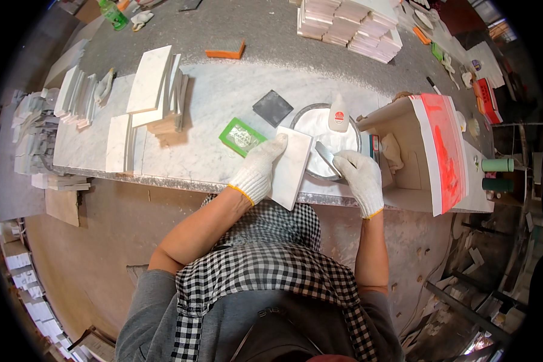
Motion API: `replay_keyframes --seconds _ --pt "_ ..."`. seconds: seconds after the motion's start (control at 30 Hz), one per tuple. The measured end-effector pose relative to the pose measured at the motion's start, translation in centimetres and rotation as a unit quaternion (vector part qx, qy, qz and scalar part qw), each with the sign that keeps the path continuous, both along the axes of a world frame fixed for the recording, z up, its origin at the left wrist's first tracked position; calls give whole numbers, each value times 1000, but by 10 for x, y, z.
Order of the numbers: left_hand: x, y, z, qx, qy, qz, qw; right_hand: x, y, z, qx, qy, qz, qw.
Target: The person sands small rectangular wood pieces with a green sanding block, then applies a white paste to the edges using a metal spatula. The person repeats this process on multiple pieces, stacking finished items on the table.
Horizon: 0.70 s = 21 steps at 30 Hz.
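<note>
My left hand [261, 166], in a white knit glove with a yellow cuff edge, grips a white marble tile [291, 166] by its left side, thumb on its face. The tile is held tilted at the table's front edge. My right hand [361, 176], gloved the same way, is closed around a small putty knife [326, 152], whose metal blade points at the tile. Behind the blade is a round dark-rimmed pan [308, 114] of white paste or powder. A white squeeze bottle [339, 114] rests in it. Beside my left hand lie a green packet [242, 137] and a dark square pad [273, 108].
Marble tiles [149, 81] lean in a stack at the left, with more tiles [75, 96] beyond. An open cardboard box [404, 160] stands right of the pan. Farther back are an orange block [225, 49] and a tall tile pile [350, 27]. The table's front edge [181, 182] runs before me.
</note>
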<state>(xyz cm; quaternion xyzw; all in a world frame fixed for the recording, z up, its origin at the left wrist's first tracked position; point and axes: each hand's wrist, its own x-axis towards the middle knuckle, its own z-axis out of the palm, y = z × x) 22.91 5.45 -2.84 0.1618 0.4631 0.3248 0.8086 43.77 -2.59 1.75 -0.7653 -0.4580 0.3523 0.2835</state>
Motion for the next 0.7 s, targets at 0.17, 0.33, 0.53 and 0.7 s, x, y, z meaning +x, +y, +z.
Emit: replay_keyframes --seconds 0.17,0.33,0.53,0.7 --pt "1 0 -1 -14 -4 -5 1000 9 -7 -18 58 84 -29 994" --pt "-1 -1 -4 2 27 -12 1000 -8 -9 2 86 137 -69 984" --pt "2 -3 -3 15 54 -9 998 -15 -12 -4 136 110 -64 982" --pt "3 -3 -14 41 89 -21 995 -18 -12 -3 126 95 -68 985"
